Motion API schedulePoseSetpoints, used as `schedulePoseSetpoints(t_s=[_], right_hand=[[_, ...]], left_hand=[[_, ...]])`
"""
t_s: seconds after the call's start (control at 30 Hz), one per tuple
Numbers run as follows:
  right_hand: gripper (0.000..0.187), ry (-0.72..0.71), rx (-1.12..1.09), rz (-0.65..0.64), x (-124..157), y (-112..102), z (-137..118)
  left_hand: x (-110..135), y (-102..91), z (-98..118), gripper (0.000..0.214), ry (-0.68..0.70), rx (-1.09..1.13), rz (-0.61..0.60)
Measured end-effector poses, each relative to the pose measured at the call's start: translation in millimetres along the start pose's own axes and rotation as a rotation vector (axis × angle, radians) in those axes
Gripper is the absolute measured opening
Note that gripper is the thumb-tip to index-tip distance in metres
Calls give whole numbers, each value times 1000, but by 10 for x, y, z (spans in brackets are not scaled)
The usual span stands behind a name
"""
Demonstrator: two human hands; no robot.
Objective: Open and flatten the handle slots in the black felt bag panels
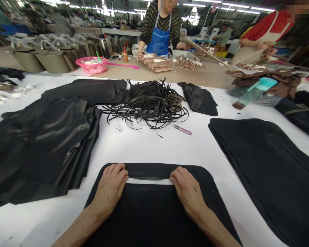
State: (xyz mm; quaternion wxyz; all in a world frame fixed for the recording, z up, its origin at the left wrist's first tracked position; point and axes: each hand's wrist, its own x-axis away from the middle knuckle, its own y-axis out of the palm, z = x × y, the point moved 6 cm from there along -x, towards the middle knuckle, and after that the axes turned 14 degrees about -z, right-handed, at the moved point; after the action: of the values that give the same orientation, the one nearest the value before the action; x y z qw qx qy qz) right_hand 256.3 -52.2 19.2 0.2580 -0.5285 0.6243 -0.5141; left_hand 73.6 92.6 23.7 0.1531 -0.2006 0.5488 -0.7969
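In front of me on the white-covered table lies a black leather-like panel (pixel 149 212) with rounded far corners. A black strip (pixel 149 171) runs across its far end, and a slim white gap shows between the strip and the nearer black piece. My left hand (pixel 114 180) has its fingers curled closed on the left part of that strip. On the right part my right hand (pixel 186 185) grips it the same way, thumb side inward. The fingertips are partly hidden beneath the hands.
Black leather sheets (pixel 38 147) are piled at left, and stacked black panels (pixel 267 164) lie at right. Beyond are a heap of thin black strips (pixel 149 103), pink thread snips (pixel 182 129), a bottle with a turquoise lid (pixel 254 92) and a pink basket (pixel 92 67). Co-workers stand across the table.
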Motion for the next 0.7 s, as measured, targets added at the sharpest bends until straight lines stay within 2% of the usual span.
schedulePoseSetpoints(t_s=[0.13,0.27,0.7], right_hand=[[20,89,92,-37,-35,-22,-30],[21,179,133,-95,-86,-80,-47],[20,262,59,-226,-162,-126,-1]], left_hand=[[-5,-11,62,21,-122,-105,-14],[-46,-48,77,22,-201,-96,-39],[-86,-78,-36,18,-299,15,-49]])
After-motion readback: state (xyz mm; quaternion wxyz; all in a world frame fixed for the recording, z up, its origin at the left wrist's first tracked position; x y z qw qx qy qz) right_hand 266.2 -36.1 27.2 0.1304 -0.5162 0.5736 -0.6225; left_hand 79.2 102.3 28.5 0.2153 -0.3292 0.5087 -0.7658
